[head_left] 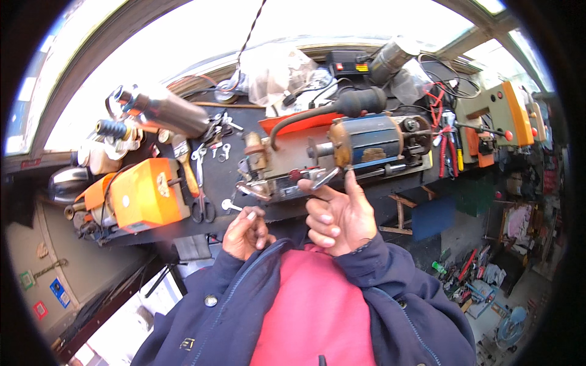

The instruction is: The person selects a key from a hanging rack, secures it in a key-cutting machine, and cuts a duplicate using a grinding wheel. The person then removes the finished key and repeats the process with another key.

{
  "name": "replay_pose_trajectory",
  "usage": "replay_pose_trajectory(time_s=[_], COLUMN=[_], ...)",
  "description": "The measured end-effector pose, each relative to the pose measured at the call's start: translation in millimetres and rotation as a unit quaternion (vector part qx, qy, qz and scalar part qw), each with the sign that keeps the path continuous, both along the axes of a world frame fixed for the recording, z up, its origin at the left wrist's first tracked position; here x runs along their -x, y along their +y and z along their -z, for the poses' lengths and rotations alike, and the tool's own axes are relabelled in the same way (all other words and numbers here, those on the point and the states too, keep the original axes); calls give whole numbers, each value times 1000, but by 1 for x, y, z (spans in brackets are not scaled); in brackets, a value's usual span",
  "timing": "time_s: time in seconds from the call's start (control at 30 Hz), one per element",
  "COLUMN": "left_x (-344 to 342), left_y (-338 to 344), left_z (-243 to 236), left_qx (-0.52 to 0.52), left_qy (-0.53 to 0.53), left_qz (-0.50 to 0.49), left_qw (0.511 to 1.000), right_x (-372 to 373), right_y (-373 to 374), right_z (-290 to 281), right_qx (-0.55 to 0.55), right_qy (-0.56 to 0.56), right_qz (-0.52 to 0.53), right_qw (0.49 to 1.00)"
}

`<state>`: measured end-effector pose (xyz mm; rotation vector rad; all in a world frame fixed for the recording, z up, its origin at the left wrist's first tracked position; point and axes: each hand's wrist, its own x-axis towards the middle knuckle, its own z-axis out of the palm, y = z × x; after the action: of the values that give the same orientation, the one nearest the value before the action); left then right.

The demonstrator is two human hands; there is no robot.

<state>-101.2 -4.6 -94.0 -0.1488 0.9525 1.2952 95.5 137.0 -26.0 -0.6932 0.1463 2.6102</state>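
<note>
My left hand (245, 234) is closed at the bench's front edge, its thumb and finger pinched at the end of a silver key (231, 205). My right hand (343, 218) is raised in front of a key-cutting machine (366, 145) with a blue and rusty motor housing. Its index finger and thumb are at the two ends of a silver wing lever (325, 178), and the other fingers are curled in. Left of that, another metal clamp lever (253, 191) sticks out from the machine's front. A black-handled lamp or tool (360, 102) on a bent neck lies across the machine's top.
Scissors (202, 204), a brush (185, 160) and loose keys (226, 150) lie left of the machine. Further left stand an orange machine (143, 194) and a metal flask (165, 111). Pliers (447, 152) and an orange-and-beige machine (500, 116) are at the right.
</note>
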Motion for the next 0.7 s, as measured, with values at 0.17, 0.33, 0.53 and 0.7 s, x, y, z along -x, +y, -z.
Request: replay_pose_trajectory(time_s=[0.17, 0.33, 0.53, 0.7], left_x=[0, 1, 3, 1], left_y=[1, 0, 0, 0], left_z=[-2, 0, 0, 0], left_qx=[0, -9, -17, -1], left_qy=[7, -3, -16, 0], left_qz=[0, -2, 1, 1], left_qw=[1000, 1000, 1000, 1000], right_x=[0, 1, 1, 1], right_y=[-1, -1, -1, -1], right_z=[-1, -2, -1, -1], right_qx=[-17, -19, -17, -12], right_qy=[-7, -13, -5, -10], right_qz=[3, 1, 4, 2], right_qw=[1000, 1000, 1000, 1000])
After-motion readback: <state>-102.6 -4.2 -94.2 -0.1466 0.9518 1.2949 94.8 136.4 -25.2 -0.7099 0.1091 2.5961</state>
